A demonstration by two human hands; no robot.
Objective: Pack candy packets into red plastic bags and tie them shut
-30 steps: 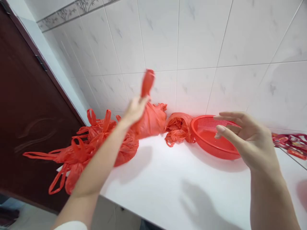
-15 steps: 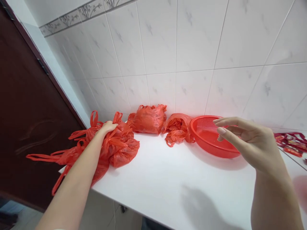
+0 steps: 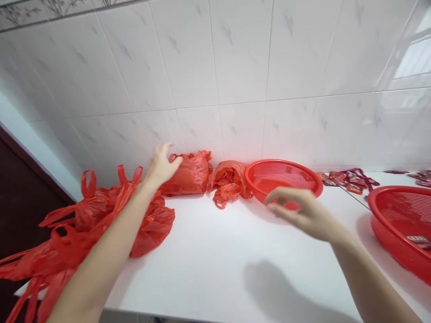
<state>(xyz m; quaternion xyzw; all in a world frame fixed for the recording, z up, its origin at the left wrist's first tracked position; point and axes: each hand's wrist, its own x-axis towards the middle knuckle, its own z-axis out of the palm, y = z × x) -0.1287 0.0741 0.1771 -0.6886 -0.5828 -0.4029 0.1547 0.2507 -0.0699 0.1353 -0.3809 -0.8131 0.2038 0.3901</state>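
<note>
My left hand (image 3: pixel 163 168), fingers apart and a little blurred, reaches over the left side of a full red plastic bag (image 3: pixel 190 175) by the wall; contact is unclear. Beneath and beside my left forearm lies a heap of tied red plastic bags (image 3: pixel 153 229) with handles sticking out. My right hand (image 3: pixel 299 211) hovers in front of a red mesh basket (image 3: pixel 259 190), thumb and fingers apart and nothing between them. Left of that basket sits a crumpled, open-mouthed red bag (image 3: pixel 232 181) stuffed with more red plastic.
A second red basket (image 3: pixel 384 224) stands at the right edge with a small packet (image 3: pixel 419 241) inside. Small red packets (image 3: pixel 353 179) lie along the back of the white table (image 3: pixel 202 260). A tiled wall (image 3: pixel 242 54) rises behind, with a dark door (image 3: pixel 23 193) at the left.
My left hand has left the bag heap and moved to the full bag by the wall. My right hand has shifted left. The view has swung right, showing the second basket.
</note>
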